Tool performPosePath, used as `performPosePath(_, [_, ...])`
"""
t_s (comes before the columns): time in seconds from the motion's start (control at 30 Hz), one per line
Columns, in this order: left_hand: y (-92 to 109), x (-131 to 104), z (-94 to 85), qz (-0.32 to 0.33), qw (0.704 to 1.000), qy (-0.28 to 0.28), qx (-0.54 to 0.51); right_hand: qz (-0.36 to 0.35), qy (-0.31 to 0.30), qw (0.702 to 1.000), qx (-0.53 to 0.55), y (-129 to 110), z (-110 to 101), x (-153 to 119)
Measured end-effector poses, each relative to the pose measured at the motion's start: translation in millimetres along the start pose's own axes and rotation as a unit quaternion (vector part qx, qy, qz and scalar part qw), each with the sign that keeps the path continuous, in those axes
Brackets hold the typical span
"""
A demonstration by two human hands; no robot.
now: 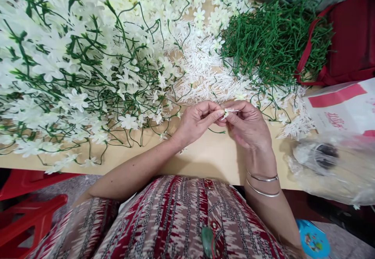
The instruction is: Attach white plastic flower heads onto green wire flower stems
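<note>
Over the near edge of the table my left hand [197, 122] and my right hand [250, 124] meet, fingertips close together. A small white artificial flower [226, 113] is pinched between them, mostly covered by the fingers. My left hand is closed on the flower's base. Thin white stamens [233, 110] reach from the bloom to my right hand, whose thumb and fingers are closed on them. A green plastic stem [217, 131] shows just under the hands; whether it joins this flower I cannot tell. Loose white stamens [202, 61] lie spread beyond my hands.
White flowers on green stems [88, 75] are heaped at left. Bare green stems [272, 36] are piled at back right, beside a red bag [351, 36]. A printed plastic bag [336, 106] and a clear bag [345, 173] lie right. Red stools [38, 216] stand below left.
</note>
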State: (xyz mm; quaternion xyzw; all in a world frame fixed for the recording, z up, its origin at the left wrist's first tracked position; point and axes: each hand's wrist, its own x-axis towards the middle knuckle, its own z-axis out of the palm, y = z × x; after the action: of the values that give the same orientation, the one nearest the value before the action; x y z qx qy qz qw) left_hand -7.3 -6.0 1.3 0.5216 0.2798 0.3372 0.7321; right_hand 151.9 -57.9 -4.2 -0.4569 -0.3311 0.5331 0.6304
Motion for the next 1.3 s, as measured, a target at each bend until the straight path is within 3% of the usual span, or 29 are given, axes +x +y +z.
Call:
performPosePath(0.2, [-2, 1, 2.2, 0.028, 0.999, -0.002, -0.023, 0.013, 0.03, 0.999, -0.002, 0, 3, -1])
performPosePath(0.43, [-6, 2, 1.8, 0.029, 1.0, -0.003, -0.012, 0.023, 0.005, 1.0, -0.014, -8, -2, -4])
performPosePath(0.83, [-6, 2, 0.3, 0.011, 1.0, -0.006, 0.016, 0.02, 0.025, 0.999, -0.019, -3, 1, -1])
performPosePath(1.3, [0, 0, -3.3, 0.024, 0.995, -0.043, 0.089, 0.026, -0.011, 0.997, -0.075, -6, -11, -1])
